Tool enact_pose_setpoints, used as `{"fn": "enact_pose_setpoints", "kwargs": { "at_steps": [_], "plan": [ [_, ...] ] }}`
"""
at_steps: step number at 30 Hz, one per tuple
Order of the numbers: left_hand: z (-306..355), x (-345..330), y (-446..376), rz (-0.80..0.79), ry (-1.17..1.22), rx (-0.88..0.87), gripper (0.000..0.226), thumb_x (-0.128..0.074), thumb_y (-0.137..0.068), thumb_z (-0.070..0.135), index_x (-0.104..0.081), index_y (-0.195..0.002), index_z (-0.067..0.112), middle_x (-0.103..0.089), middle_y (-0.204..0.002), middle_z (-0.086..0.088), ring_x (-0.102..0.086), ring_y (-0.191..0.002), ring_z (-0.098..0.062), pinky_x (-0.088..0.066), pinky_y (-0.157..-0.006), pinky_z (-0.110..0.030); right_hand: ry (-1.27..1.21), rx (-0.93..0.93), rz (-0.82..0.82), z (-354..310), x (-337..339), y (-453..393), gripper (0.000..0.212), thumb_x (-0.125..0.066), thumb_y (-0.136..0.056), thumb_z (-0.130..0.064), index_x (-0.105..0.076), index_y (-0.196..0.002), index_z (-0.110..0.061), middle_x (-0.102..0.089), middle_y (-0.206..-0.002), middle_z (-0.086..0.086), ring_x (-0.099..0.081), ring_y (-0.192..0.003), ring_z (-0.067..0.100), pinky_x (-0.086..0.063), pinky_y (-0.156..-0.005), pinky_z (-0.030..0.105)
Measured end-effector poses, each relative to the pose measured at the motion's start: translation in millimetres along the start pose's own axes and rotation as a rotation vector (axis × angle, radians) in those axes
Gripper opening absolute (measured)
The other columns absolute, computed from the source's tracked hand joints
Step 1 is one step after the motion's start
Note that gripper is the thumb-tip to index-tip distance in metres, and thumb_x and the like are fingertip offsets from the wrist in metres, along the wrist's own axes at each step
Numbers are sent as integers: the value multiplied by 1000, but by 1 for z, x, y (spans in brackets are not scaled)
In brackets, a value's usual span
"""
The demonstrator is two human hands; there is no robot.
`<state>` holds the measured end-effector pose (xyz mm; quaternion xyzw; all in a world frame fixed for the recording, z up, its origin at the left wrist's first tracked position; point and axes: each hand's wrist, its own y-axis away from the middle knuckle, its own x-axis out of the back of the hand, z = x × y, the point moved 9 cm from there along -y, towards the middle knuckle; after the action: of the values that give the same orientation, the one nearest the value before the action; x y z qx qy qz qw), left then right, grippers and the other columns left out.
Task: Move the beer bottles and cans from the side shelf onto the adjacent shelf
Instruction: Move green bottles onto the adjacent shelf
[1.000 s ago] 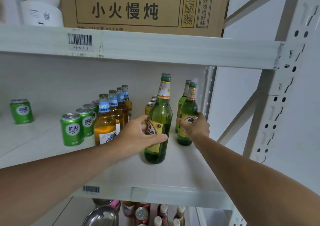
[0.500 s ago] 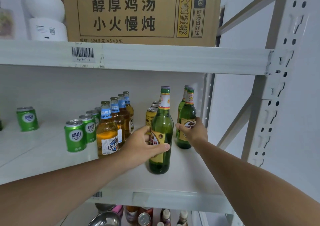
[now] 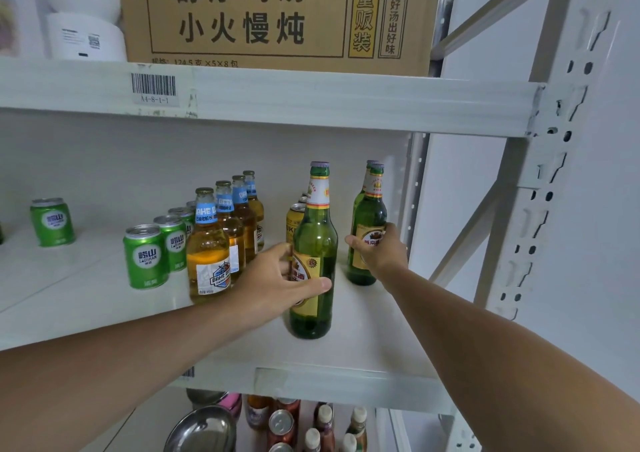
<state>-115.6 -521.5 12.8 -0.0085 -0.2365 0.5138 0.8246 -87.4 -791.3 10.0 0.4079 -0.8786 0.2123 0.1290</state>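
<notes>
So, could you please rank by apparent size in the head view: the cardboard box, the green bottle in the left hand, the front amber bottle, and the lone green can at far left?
1. cardboard box
2. green bottle in the left hand
3. front amber bottle
4. lone green can

The can stands farther back, so its look may understate it.

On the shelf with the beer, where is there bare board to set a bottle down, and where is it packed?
Bare board lies between the lone green can at far left and the row of green cans, and along the front edge of the shelf. It is crowded in the middle: amber bottles, yellow cans and the green bottles gripped by the left hand and right hand.
</notes>
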Motion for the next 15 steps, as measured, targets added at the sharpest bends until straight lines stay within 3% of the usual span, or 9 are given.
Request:
{"fn": "enact_pose_setpoints", "kwargs": {
  "at_steps": [5, 8, 11, 13, 15],
  "plan": [
    [1, -7, -1, -1, -13, 6, 64, -94, -76, 45, -62, -130, 36, -80, -115, 13, -76, -109, -7, -64, -96, -41, 2, -6, -29, 0, 2, 7, 92, -79, -85, -64, -37, -155, -21, -61, -143, 6, -63, -130, 34, -58, -104, 51],
    [8, -14, -5, -4, -21, -4, 66, -94, -76, 43, -62, -133, 32, -80, -117, 11, -75, -111, -9, -63, -97, -41, -55, -29, -9, -3, 12, 19, 95, -61, -96, -71, -22, -167, -22, -47, -163, 9, -52, -144, 38, -53, -110, 55],
    [16, -24, -13, 10, -16, -7, 56, -95, -77, 40, -61, -122, 38, -78, -115, 12, -73, -109, -7, -63, -90, -33, -13, -16, 90, -11, 33, 31, 70, -43, -110, -55, -26, -167, -20, -38, -168, 10, -46, -149, 38, -51, -108, 51],
    [19, -32, -19, 29, 6, -3, 50, -96, -76, 38, -60, -111, 41, -76, -110, 16, -71, -103, -2, -60, -79, -24, 89, -11, 129, -13, 46, 40, 56, -43, -113, -37, -32, -164, -16, -41, -163, 13, -51, -143, 37, -53, -103, 45],
    [22, -40, -27, 48, 10, -1, 48, -96, -76, 36, -59, -106, 40, -74, -107, 16, -70, -101, -3, -58, -79, -25, 219, -10, 123, -9, 55, 48, 50, -49, -110, -19, -40, -159, -15, -48, -154, 14, -56, -134, 35, -52, -95, 38]
  ]
}}
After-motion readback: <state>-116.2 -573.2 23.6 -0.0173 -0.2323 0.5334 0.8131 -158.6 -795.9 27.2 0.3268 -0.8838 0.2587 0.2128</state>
